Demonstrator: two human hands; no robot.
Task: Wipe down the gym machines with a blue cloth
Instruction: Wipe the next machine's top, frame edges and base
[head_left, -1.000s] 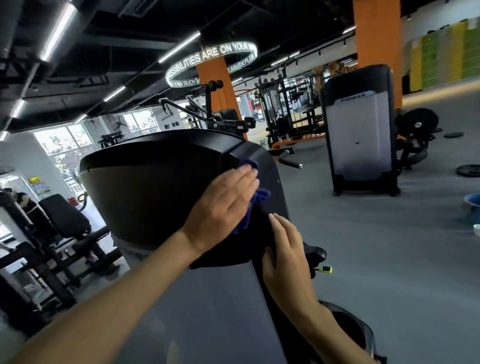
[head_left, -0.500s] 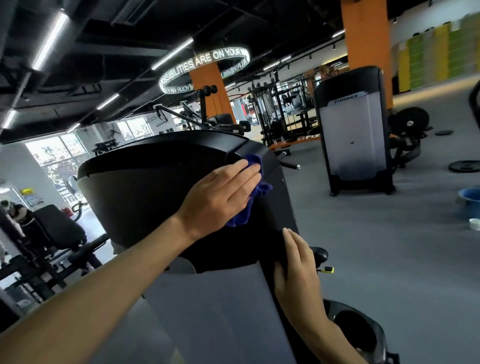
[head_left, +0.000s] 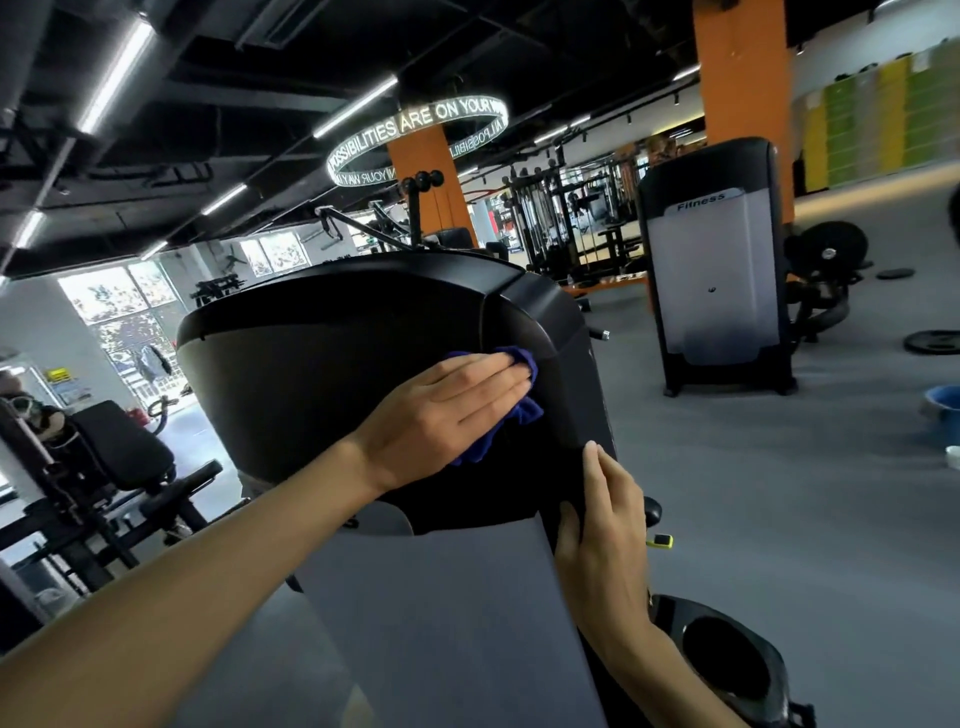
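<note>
A gym machine's black shroud (head_left: 311, 374) rises right in front of me, with a grey panel (head_left: 447, 623) below it. My left hand (head_left: 447, 415) lies flat with straight fingers on the blue cloth (head_left: 519, 410) and presses it against the shroud's right part. The cloth sticks out past my fingertips and under my palm. My right hand (head_left: 602, 540) rests with straight fingers along the shroud's right edge, lower down, holding nothing.
A second weight-stack machine (head_left: 711, 270) marked Fitness stands on the grey floor at the right. A blue basin (head_left: 943, 410) sits at the far right edge, weight plates (head_left: 932, 342) lie on the floor, and a bench machine (head_left: 104, 467) stands at the left. Orange pillars stand behind.
My left hand has slid the cloth a little along the shroud's upper right part, and its fingers lie flatter. My right hand stays on the edge.
</note>
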